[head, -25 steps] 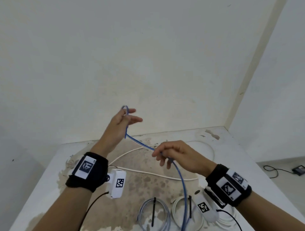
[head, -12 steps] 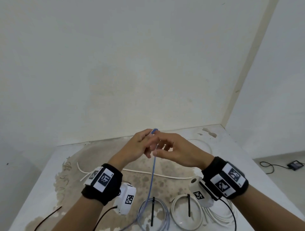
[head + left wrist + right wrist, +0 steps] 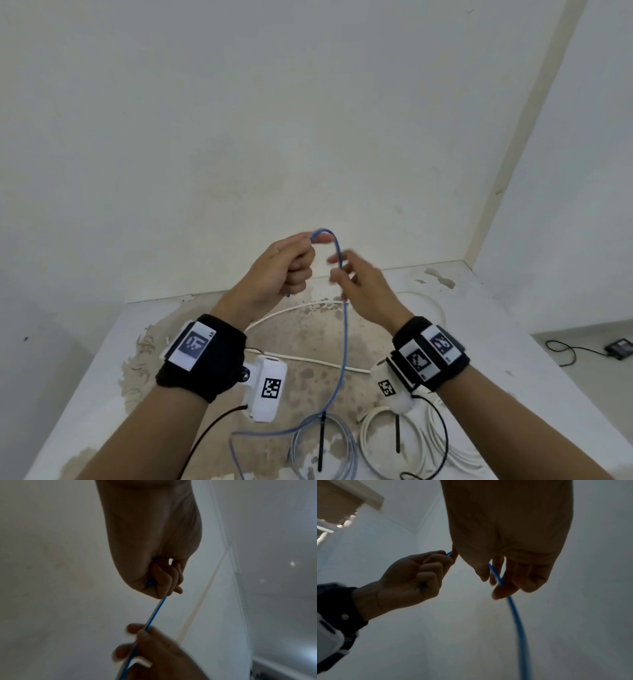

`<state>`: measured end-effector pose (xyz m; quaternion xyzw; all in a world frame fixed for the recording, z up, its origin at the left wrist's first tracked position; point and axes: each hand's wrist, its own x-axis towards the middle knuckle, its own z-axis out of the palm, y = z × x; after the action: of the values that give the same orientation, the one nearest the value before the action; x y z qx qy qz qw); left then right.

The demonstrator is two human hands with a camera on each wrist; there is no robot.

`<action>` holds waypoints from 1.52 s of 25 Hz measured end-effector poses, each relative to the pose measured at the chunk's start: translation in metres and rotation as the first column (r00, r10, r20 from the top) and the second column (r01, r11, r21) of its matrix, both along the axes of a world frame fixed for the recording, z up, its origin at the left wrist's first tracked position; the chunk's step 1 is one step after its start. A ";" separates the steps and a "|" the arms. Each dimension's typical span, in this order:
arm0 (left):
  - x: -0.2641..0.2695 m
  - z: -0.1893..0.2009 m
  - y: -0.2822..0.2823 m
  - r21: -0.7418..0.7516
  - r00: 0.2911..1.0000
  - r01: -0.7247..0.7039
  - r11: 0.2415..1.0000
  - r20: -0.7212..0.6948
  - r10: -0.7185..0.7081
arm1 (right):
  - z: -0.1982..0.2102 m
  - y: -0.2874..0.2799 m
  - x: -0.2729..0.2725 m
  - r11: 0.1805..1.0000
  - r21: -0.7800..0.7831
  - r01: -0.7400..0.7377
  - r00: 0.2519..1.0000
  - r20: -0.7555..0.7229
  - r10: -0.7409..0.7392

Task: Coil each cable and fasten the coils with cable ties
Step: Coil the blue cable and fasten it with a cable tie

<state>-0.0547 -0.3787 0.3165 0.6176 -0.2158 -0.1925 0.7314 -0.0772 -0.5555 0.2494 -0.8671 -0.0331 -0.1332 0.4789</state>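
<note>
The thin, round blue cable (image 3: 344, 346) arches in a tight bend above the left hand (image 3: 284, 270), then drops straight down past the right hand (image 3: 359, 287) to the worktop (image 3: 496, 329), where it curves off left along the near edge. The left hand is balled into a fist around the cable's end, a short blue stub poking out below the curled fingers (image 3: 431, 569). The right hand sits just beside it, slightly lower, its fingers (image 3: 503, 589) loosely bent with the cable running between them; motion blur there hides whether they pinch it or only guide it.

On the worktop below lie 2 finished coils: a pale blue-grey cable coil (image 3: 349, 448) and, just to its right, a white cable coil (image 3: 368, 442), each crossed by a black cable tie (image 3: 321, 442). The frame's lower edge cuts off both coils. A loose white cable (image 3: 291, 310) snakes across the stained, mottled brown middle of the otherwise white worktop, partly hidden behind the arms. Both wrists wear black bands with white camera units (image 3: 265, 390) bearing printed square markers. Both wrist views are dim, showing little beyond silhouetted hands against plain white walls.
</note>
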 end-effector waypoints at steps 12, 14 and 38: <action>0.002 0.015 0.031 -0.215 0.993 -0.113 0.970 0.009 0.118 | -0.028 0.043 -0.008 0.966 0.249 0.070 0.986 -0.161 -0.030; -0.003 0.022 0.032 -0.207 0.995 -0.086 0.974 0.022 0.092 | -0.022 0.045 0.009 0.974 0.209 0.089 0.979 -0.201 -0.047; -0.014 -0.007 0.022 0.107 0.993 0.060 0.992 0.096 -0.070 | 0.043 0.040 -0.078 0.849 0.181 -0.496 0.864 0.000 0.504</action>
<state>-0.0686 -0.3565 0.3092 0.6561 -0.2617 -0.1963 0.6801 -0.1551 -0.5158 0.2919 -0.7861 -0.2343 0.0139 0.5718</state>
